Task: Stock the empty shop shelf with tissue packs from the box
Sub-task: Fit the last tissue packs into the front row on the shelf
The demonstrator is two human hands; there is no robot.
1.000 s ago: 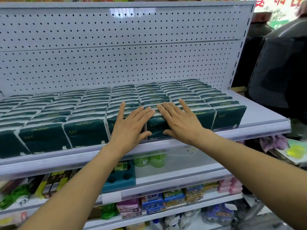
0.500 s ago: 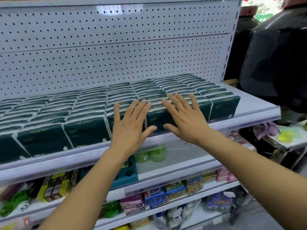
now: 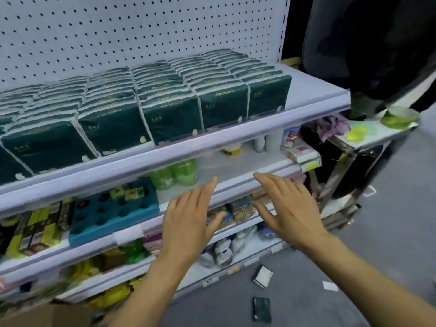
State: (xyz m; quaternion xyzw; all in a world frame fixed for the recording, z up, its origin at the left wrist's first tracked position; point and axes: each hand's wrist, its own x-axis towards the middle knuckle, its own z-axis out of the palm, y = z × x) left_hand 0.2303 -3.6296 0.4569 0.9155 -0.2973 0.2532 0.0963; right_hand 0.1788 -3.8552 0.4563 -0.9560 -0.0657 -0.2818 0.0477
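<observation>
- Left hand (image 3: pixel 188 220): palm faces down and forward, fingers straight and close together, thumb spread to the right. It holds nothing and hangs in the air in front of the lower shelves.
- Right hand (image 3: pixel 287 206): palm faces down, fingers straight and slightly fanned, thumb spread to the left. It holds nothing; whether the fingertips touch the shelf edge behind them cannot be told.
- Both hands sit side by side with a gap between them, well below the stocked shelf.
- Tissue packs (image 3: pixel 165 114): dark green packs with white ends stand upright in tight rows on the top shelf (image 3: pixel 247 135), running from its left end almost to its right end and back to the pegboard wall (image 3: pixel 141 31).
- A bare strip of the top shelf shows to the right of the last row.
- Box (image 3: pixel 47 315): a brown cardboard edge shows at the lower left corner of the view; its contents are not visible.
- Floor (image 3: pixel 377 256): one dark green pack (image 3: pixel 262 309) and one white pack (image 3: pixel 263 276) lie apart from each other, below the right hand.
- Second shelf: a blue tray (image 3: pixel 113 208) and green bottles (image 3: pixel 174 173) stand just left of the left hand.
</observation>
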